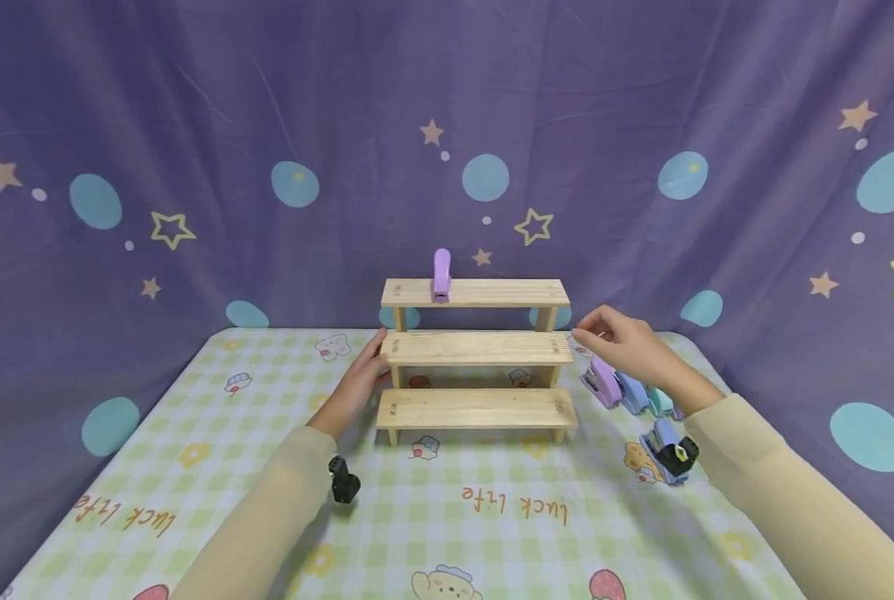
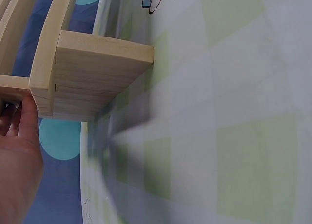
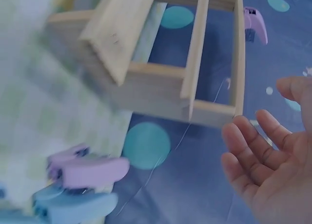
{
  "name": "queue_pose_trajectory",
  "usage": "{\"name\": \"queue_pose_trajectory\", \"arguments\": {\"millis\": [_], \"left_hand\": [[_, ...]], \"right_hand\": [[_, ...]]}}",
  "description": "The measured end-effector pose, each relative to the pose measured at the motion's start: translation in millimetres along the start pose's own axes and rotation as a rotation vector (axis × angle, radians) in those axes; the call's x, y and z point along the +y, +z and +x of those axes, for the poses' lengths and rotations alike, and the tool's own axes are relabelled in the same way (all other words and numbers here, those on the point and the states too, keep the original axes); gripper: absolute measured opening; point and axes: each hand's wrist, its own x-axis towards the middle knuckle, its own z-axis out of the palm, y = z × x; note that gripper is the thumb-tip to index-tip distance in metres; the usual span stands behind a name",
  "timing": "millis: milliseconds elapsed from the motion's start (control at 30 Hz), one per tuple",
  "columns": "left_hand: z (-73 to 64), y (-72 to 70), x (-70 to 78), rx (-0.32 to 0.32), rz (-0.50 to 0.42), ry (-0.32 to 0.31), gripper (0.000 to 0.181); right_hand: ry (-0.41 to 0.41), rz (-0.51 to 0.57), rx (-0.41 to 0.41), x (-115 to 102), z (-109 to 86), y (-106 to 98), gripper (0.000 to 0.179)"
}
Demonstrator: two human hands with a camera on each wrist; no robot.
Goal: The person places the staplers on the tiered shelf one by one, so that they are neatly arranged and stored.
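A three-tier wooden display rack (image 1: 476, 407) stands on the table. One lilac stapler (image 1: 442, 273) stands on its top shelf, left of the middle. My left hand (image 1: 356, 383) rests against the rack's left side; in the left wrist view its fingers (image 2: 29, 118) touch the wood, partly hidden behind it. Near the rack's right side, my right hand (image 1: 621, 340) is raised with nothing in it. The right wrist view shows its fingers (image 3: 248, 156) loosely bent, apart from the wood.
To the right of the rack, a lilac stapler (image 1: 603, 382), a blue stapler (image 1: 631, 392) and a teal stapler (image 1: 660, 402) stand in a row, partly under my right arm. Closer to me is another blue stapler (image 1: 664, 433). A purple curtain (image 1: 387, 100) hangs behind the table.
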Motion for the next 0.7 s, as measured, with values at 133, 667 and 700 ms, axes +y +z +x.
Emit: {"name": "queue_pose_trajectory", "arguments": {"millis": [133, 667, 700], "left_hand": [[-1.2, 0.6, -0.6, -0.004, 0.003, -0.009, 0.059], [-2.1, -0.1, 0.7, -0.001, -0.004, -0.011, 0.059], [-2.0, 0.1, 0.8, 0.003, -0.003, -0.015, 0.058]], "right_hand": [[0.000, -0.030, 0.004, 14.9, -18.7, -4.4, 0.042], [0.079, -0.018, -0.050, 65.8, -70.9, -16.3, 0.044], [0.084, -0.011, -0.052, 68.1, -73.0, -16.0, 0.045]]}}
